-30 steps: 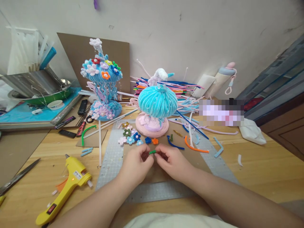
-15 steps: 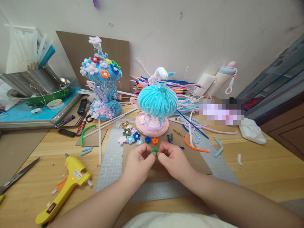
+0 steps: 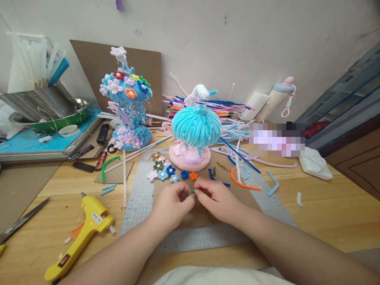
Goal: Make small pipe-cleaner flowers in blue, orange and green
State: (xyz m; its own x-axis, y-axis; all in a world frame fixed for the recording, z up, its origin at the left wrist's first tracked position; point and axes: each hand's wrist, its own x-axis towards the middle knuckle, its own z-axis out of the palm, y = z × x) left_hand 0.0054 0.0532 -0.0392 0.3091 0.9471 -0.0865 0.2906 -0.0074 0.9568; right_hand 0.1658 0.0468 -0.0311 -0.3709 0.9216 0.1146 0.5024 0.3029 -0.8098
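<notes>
Between my two hands, over the brown cardboard, is a small bent piece of green pipe cleaner (image 3: 192, 192), mostly covered by fingertips. My left hand (image 3: 175, 201) pinches it from the left, and my right hand (image 3: 214, 198) pinches it from the right. Just beyond my fingers lie an orange pipe-cleaner flower (image 3: 193, 176) and a dark blue one (image 3: 184, 174). More flowers, such as a light blue one (image 3: 162, 174), are grouped to the left. Behind them stands a turquoise pipe-cleaner jellyfish-like lamp shape (image 3: 196, 126) on a round pink base (image 3: 190, 158).
A yellow glue gun (image 3: 89, 229) lies at left, with scissors (image 3: 23, 221) farther out. A flower-covered blue model (image 3: 127, 95) stands back left. Pipe-cleaner bundles (image 3: 208, 107) lie along the wall. An orange strip (image 3: 245, 184) rests right of my hands, on the grey cutting mat (image 3: 139, 213).
My fingers have shifted around the green piece, and my right fingertips now cover more of it. Less green shows than before. The things on the table stay put.
</notes>
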